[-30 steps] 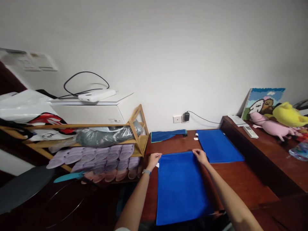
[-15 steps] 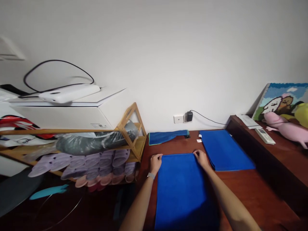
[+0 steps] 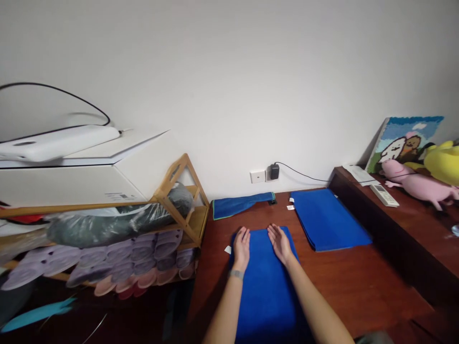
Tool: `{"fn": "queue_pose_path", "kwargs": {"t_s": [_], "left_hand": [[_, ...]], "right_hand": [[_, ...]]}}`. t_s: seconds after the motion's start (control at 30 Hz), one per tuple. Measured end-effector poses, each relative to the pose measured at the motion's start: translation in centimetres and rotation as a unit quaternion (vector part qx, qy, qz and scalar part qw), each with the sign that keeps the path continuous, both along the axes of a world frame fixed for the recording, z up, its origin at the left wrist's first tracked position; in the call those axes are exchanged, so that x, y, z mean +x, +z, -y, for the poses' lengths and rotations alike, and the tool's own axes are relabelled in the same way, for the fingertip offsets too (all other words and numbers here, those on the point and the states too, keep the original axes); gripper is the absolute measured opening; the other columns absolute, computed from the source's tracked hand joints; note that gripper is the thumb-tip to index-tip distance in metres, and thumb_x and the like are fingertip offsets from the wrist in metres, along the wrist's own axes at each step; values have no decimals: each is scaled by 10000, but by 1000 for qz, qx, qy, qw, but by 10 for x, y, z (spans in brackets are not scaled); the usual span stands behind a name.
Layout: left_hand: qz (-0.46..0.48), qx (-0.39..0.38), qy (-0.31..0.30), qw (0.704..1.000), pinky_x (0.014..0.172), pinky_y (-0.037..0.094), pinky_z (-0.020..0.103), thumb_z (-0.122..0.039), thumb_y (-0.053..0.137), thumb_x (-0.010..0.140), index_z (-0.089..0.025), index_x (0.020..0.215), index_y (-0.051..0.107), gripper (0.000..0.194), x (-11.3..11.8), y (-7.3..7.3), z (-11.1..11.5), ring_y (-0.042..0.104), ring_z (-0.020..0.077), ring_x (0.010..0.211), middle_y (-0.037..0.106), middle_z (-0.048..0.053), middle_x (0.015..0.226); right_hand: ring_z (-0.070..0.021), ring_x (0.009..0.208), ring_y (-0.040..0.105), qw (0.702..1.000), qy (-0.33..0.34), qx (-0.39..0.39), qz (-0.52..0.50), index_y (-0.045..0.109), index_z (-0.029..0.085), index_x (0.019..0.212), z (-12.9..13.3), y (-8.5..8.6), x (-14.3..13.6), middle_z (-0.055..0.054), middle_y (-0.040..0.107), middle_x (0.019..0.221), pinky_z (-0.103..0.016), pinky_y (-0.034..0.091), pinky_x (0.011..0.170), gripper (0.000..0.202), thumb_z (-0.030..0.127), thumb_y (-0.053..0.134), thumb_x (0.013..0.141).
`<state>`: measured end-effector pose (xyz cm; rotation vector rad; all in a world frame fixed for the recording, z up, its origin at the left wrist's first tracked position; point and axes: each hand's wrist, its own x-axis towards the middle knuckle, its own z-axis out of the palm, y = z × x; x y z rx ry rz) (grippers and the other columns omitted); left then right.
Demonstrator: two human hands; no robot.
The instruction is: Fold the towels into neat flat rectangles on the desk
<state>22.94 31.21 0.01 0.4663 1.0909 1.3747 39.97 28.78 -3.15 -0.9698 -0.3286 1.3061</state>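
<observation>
A blue cloth (image 3: 263, 282) lies flat on the reddish-brown table in front of me, a white tag sticking out at its left edge. My left hand (image 3: 241, 247) is over its far left part, fingers stretched out. Toward the far right corner of the same cloth, my right hand (image 3: 280, 242) is also open, fingers extended and palm turned inward. Neither hand grips anything. To the right rests a folded blue cloth (image 3: 328, 219) with white tags at its far left corner. A narrow blue cloth with green edging (image 3: 242, 205) lies against the wall.
A wooden rack (image 3: 195, 220) at left carries rows of slippers (image 3: 134, 253) and a white box (image 3: 68, 184). A charger (image 3: 274, 171) sits in the wall socket. On the raised right ledge are a remote control (image 3: 384, 195), a pink plush toy (image 3: 416, 180) and a picture (image 3: 405, 143).
Both hands have let go of the cloth's far corners, opened and moved inward over it. A white tag now shows at its left edge. The camera view has shifted slightly right.
</observation>
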Motion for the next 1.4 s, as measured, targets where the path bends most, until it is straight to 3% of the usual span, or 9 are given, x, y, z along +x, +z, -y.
{"fn": "queue_pose_path", "kwargs": {"t_s": [0.2,0.27,0.4,0.53,0.77,0.83,1.0,1.13,1.4], "left_hand": [[67,-34,78,994,1326,444,427,-190,539,1010,-213,1148,758,260,-67,13,-20,628,229,1496,759,149,1443],[77,-21,88,993,1350,405,418,-184,539,1005,-222,1164,772,285,-57,17,-13,590,219,1533,762,124,1459],[145,10,18,989,1360,391,436,-232,552,1001,-178,1225,800,339,5,17,16,588,256,1537,750,158,1492],[196,-48,-36,979,1346,409,450,-270,525,1025,-129,1344,758,420,36,12,31,583,284,1542,689,229,1554],[160,-61,43,984,1311,455,454,-335,493,1069,-177,1490,657,478,-52,24,7,508,269,1601,596,211,1658],[153,-46,53,986,1336,414,441,-328,488,1073,-192,1483,670,469,-59,28,9,487,249,1614,592,186,1671],[169,-4,-18,985,1374,352,448,-322,512,1052,-156,1412,741,458,-3,23,43,514,269,1595,667,189,1600],[167,-66,-40,983,1360,377,454,-303,532,1046,-113,1383,742,440,25,15,64,519,301,1588,663,244,1583],[126,-60,63,988,1352,374,400,-352,443,1096,-213,1493,673,479,-67,29,61,468,228,1623,605,152,1671]], "right_hand": [[-227,1287,758,985,-67,-44,-153,771,213,1045,8,22,69,-123,850,1143,-377,643,1074,229,360,596,1032],[-218,1308,749,983,-72,-24,-166,780,210,1106,10,27,60,-111,847,1194,-374,632,1103,248,355,587,1045],[-221,1395,699,980,-10,32,-195,784,197,1221,14,22,2,-120,805,1366,-371,576,1183,339,436,616,1050],[-216,1425,677,978,18,-11,-206,789,193,1177,18,11,-29,-125,817,1327,-369,557,1203,365,459,559,1077],[-220,1404,694,983,-77,-39,-164,760,225,1155,28,20,51,-97,837,1247,-440,594,1174,352,485,531,1090],[-218,1418,683,982,-86,-39,-163,760,223,1164,30,25,55,-98,835,1252,-438,593,1177,338,464,536,1084],[-225,1445,663,977,-34,35,-205,772,219,1236,39,21,-5,-109,803,1370,-418,590,1179,354,468,600,1052],[-227,1376,714,975,1,0,-220,767,215,1210,51,4,-34,-118,823,1309,-427,624,1128,338,449,571,1064],[-230,1439,668,974,-100,-37,-202,717,223,1273,72,24,56,-137,779,1404,-462,618,1140,355,442,548,1051]]}}
